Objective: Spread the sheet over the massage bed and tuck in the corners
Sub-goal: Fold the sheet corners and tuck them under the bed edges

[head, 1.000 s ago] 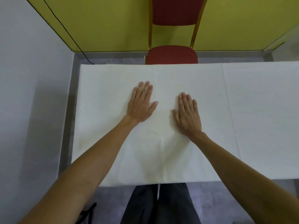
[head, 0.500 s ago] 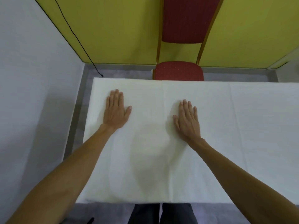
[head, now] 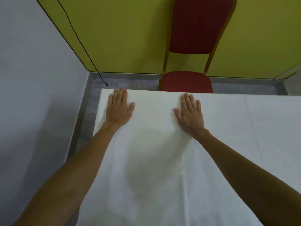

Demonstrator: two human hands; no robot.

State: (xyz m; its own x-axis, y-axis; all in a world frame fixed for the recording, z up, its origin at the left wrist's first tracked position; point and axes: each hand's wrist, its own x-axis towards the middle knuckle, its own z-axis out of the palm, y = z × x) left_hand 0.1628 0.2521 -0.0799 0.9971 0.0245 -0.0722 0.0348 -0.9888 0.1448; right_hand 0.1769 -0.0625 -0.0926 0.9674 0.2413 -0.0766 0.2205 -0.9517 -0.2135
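A white sheet (head: 244, 144) covers the massage bed, lying flat with faint fold lines. My left hand (head: 119, 110) presses palm down near the bed's far left corner, its fingertips at the far edge. My right hand (head: 190, 115) lies flat on the sheet further right, fingers also reaching the far edge. Both hands have straight fingers and hold nothing. A small wrinkle shows in the sheet near my right wrist. The bed itself is hidden under the sheet.
A red chair (head: 187, 80) with a gold frame stands just beyond the far edge. A grey wall (head: 32, 95) runs close along the bed's left end, with a narrow strip of grey floor (head: 86, 111) between. A black cable (head: 81, 39) hangs down the yellow-green wall.
Both hands have slid away from me across the sheet to the far edge. The left hand also moved left toward the corner, and the view has moved closer over the bed.
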